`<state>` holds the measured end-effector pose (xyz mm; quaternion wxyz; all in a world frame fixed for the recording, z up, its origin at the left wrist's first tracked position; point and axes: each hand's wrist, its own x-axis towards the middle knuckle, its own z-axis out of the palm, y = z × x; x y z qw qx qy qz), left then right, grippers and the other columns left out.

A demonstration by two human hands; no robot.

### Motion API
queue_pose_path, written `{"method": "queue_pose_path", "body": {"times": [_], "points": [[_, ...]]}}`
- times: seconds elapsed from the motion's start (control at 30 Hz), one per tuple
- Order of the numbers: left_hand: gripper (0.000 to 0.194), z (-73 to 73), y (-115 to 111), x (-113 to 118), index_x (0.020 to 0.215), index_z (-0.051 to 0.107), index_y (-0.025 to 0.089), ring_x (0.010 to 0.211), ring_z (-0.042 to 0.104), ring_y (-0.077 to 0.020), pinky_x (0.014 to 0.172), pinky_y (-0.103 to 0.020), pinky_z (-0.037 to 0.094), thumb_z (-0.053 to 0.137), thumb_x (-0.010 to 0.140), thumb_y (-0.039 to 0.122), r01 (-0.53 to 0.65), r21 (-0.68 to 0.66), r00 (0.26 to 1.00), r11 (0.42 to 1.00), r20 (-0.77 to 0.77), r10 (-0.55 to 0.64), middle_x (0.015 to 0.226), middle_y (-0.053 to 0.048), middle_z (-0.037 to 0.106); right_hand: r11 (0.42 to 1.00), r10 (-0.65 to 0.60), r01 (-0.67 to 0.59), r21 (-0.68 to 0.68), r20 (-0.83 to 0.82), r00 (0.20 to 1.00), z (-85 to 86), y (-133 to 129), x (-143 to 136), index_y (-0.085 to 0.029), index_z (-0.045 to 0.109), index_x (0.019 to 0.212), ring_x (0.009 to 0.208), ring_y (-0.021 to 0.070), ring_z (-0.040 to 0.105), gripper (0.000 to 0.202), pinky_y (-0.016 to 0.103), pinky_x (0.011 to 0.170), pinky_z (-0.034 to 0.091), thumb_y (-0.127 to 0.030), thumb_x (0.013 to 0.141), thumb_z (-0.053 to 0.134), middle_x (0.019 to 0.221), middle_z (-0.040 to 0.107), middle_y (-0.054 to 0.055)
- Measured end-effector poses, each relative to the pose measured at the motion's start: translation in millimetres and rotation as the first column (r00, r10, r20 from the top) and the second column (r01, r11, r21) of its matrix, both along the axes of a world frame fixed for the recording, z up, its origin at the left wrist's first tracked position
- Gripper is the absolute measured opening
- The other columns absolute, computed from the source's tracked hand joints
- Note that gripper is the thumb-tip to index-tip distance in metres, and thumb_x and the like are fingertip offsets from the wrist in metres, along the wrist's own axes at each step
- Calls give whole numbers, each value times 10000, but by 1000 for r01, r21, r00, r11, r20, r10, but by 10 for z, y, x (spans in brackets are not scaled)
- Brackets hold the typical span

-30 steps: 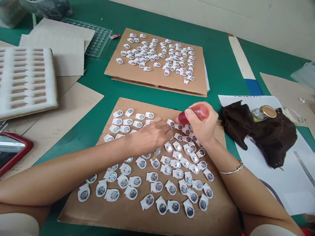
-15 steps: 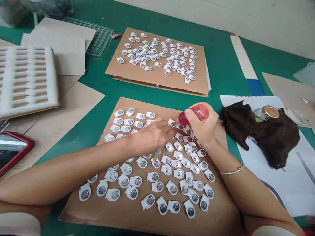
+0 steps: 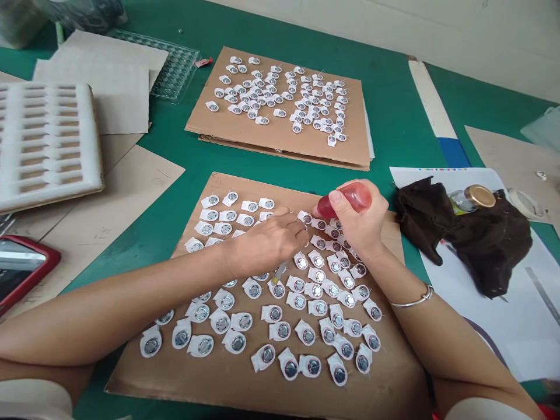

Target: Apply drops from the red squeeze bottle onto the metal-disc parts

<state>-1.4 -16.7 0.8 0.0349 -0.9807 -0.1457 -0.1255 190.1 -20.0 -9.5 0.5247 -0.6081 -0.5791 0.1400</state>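
Note:
My right hand (image 3: pixel 366 224) is wrapped around a soft red squeeze bottle (image 3: pixel 326 208), tilted with its narrow end pointing left. Close to that end, the fingers of my left hand (image 3: pixel 280 238) are curled together; whatever they pinch is hidden. A thin pale strip with a yellowish end (image 3: pixel 279 274) shows just below the left hand, and I cannot tell whether it is held. Beneath both hands lies a cardboard sheet (image 3: pixel 245 376) carrying many small white tabbed pieces with round silver discs, such as this disc piece (image 3: pixel 301 261).
A second cardboard stack (image 3: pixel 245 131) with similar pieces lies farther back. On the left are a white slotted tray (image 3: pixel 94 134), a red-cased phone (image 3: pixel 52 256) and a clear plastic tray (image 3: pixel 175 73). To the right, a dark cloth (image 3: pixel 485 251) bears a gold-lidded jar (image 3: pixel 480 196).
Both hands keep nearly the same place and grip. The red bottle's narrow end is slightly higher than before. The whole view has shifted very slightly.

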Motion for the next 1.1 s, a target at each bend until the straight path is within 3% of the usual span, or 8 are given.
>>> {"method": "queue_pose_path", "body": {"times": [0.53,0.73,1.1], "points": [[205,-3,25,-10,737,572,113,703,520,-172,665,-320,437,424,819,-2,10,-77,1000,997,4,-10,734,-66,607,1000,0,0,0,55,998,37,-5,29,-196,558,730,627,141,566,313,330,636,492,-490,701,660,701,614,19],[178,-1,51,-17,752,568,111,697,505,-175,668,-333,420,433,798,6,9,-113,999,994,32,-5,718,-60,592,998,7,-13,57,114,994,49,-10,38,-194,560,713,624,142,570,298,329,642,488,-469,699,672,693,624,26],[172,-27,127,-47,770,586,131,689,500,-147,689,-330,432,432,790,57,-12,-274,996,962,79,35,694,-45,567,993,31,-55,105,219,975,68,-48,40,-199,537,721,636,145,570,296,328,638,493,-468,713,660,698,613,21]]}}
